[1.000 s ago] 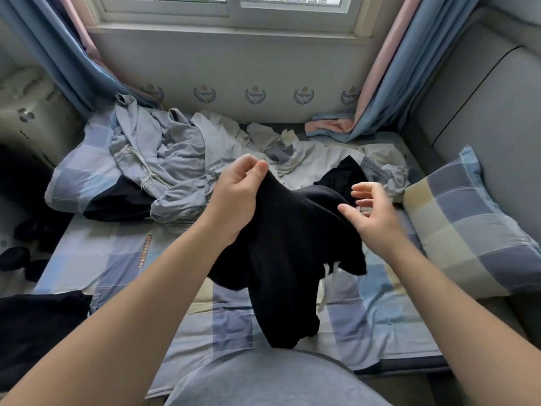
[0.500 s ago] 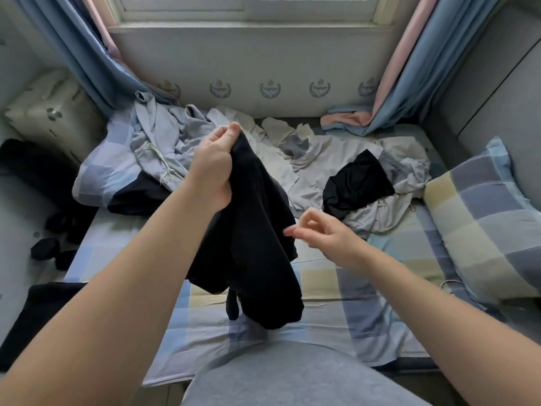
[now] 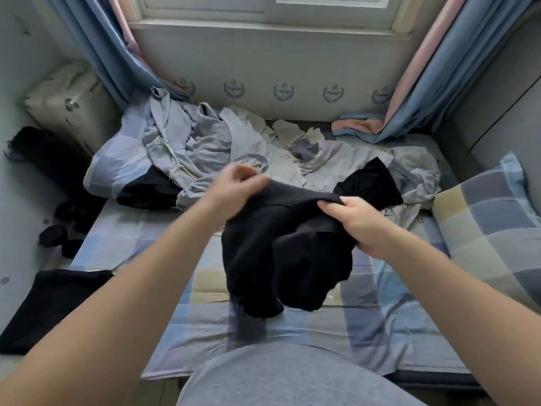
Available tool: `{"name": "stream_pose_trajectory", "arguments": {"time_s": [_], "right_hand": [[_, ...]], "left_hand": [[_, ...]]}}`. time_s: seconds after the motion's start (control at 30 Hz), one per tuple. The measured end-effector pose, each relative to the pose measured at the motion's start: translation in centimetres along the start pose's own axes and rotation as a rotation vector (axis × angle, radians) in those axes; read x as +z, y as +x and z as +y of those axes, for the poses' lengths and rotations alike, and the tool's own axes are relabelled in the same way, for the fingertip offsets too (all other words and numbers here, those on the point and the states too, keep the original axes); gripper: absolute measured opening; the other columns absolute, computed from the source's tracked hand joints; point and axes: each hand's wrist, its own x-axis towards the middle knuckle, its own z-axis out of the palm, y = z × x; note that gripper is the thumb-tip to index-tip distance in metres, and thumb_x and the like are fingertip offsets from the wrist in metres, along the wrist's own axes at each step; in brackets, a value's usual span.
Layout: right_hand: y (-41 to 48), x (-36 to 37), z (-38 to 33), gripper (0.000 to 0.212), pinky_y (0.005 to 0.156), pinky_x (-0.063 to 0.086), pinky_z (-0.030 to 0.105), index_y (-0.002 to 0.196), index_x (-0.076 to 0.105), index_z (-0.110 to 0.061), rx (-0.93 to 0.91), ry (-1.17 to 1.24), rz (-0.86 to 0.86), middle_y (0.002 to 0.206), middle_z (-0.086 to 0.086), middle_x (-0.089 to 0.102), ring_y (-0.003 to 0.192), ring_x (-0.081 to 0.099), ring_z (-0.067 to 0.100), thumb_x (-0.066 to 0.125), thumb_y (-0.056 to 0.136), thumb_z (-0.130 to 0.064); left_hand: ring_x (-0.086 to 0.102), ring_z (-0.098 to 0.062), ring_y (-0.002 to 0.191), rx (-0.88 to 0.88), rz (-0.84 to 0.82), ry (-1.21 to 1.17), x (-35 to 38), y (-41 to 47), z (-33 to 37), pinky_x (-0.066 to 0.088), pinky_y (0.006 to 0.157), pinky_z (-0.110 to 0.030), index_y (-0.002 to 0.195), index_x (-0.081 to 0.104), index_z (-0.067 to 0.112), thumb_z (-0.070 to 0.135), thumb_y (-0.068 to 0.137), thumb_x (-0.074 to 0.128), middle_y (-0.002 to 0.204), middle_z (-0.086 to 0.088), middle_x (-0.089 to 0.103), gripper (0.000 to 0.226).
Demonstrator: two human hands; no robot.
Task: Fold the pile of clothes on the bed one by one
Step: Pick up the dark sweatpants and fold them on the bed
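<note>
Two hands hold a black garment (image 3: 281, 253) above the bed (image 3: 366, 312). The left hand (image 3: 234, 186), blurred, has its fingers clamped on the garment's top edge at 10 o'clock, and the right hand (image 3: 360, 221) pinches it at 2 o'clock. The pile (image 3: 263, 148) lies at 12 o'clock.

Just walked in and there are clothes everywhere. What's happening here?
A person is holding a black garment above the bed, the left hand gripping one end of its top edge and the right hand the other. It hangs bunched, not yet folded. A pile of grey and white clothes lies behind it.
</note>
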Motion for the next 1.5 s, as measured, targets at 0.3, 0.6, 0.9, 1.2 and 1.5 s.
{"name": "stream_pose_trajectory", "arguments": {"time_s": [0.3, 0.6, 0.9, 1.2, 1.5], "right_hand": [[-0.6, -0.6, -3.1, 0.02, 0.076, 0.059, 0.032, 0.115, 0.066, -0.007, -0.137, 0.288, -0.063, 0.103, 0.011, 0.073, 0.094, 0.071, 0.023, 0.06, 0.097, -0.014], [-2.4, -0.5, 3.6, 0.053, 0.09, 0.052, 0.018, 0.128, 0.052, -0.039, 0.093, -0.235, -0.242, 0.125, -0.016, 0.065, 0.11, 0.064, -0.004, 0.08, 0.085, -0.026], [-2.0, 1.7, 4.7, 0.025, 0.087, 0.053, 0.024, 0.112, 0.068, -0.019, -0.133, -0.075, -0.168, 0.103, -0.011, 0.075, 0.103, 0.069, 0.007, 0.053, 0.101, -0.003], [-1.5, -1.8, 0.7, 0.014, 0.067, 0.055, 0.031, 0.104, 0.062, -0.012, -0.196, 0.096, 0.117, 0.083, 0.008, 0.07, 0.072, 0.069, 0.017, 0.054, 0.1, -0.001], [-1.3, -1.8, -1.5, 0.056, 0.086, 0.054, 0.057, 0.135, 0.048, -0.051, -0.204, 0.137, 0.023, 0.094, 0.017, 0.058, 0.084, 0.055, 0.033, 0.065, 0.095, -0.014]], "left_hand": [[0.073, -0.019, 0.098, 0.088, -0.264, -0.141, 7.2, -2.7, -2.9, 0.058, 0.09, -0.042, 0.104, 0.072, 0.026, 0.027, 0.089, 0.075, 0.1, 0.001, 0.077, 0.015], [0.071, -0.025, 0.108, -0.217, -0.066, -0.633, 5.4, -1.9, -0.8, 0.058, 0.088, -0.042, 0.123, 0.065, 0.016, 0.043, 0.101, 0.055, 0.115, -0.005, 0.075, 0.037], [0.065, -0.032, 0.116, -0.461, -0.045, -0.931, 3.9, -1.6, -0.2, 0.047, 0.105, -0.045, 0.126, 0.067, 0.011, 0.054, 0.103, 0.044, 0.122, -0.017, 0.071, 0.054], [0.064, -0.024, 0.104, -0.543, 0.128, -0.562, 2.9, -1.1, -4.0, 0.053, 0.093, -0.043, 0.125, 0.058, 0.015, 0.028, 0.103, 0.055, 0.113, -0.003, 0.067, 0.026], [0.07, -0.011, 0.102, -0.052, -0.375, -0.094, 6.0, -3.9, -1.3, 0.057, 0.087, -0.029, 0.121, 0.063, 0.025, 0.044, 0.082, 0.079, 0.113, 0.004, 0.072, 0.046]]}}
